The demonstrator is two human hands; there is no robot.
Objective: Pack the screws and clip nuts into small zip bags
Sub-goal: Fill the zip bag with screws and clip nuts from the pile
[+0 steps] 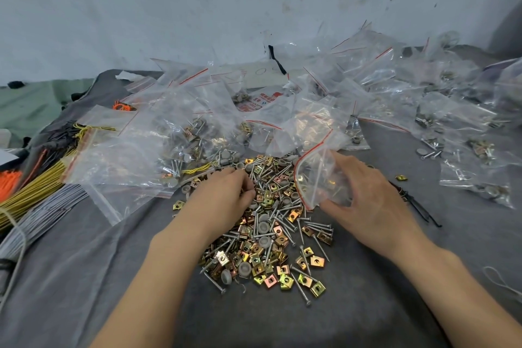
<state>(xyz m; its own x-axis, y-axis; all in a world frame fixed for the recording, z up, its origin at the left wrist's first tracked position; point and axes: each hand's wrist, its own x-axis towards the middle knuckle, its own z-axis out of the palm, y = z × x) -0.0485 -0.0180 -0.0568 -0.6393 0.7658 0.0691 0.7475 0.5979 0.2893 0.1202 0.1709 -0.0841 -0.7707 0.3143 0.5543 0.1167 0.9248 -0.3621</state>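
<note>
Yellow wires (36,186): bundle at 9 o'clock of the heap, beside orange cable ties (10,181).
Left hand (226,198): on the heap's 10 o'clock edge, fingers curled down among the pieces; whether they pinch anything cannot be told.
Screws and clip nuts (271,234): loose heap on grey cloth (84,277); long silver screws, gold and coppery folded square clips, grey round caps mixed in.
Zip bag (316,178): clear, red seal strip, mouth open, at the heap's 2 o'clock; gold clips show through it.
Right hand (367,198): thumb and fingers clamped on the bag.
Filled bags (466,150): scattered at 3 o'clock.
</note>
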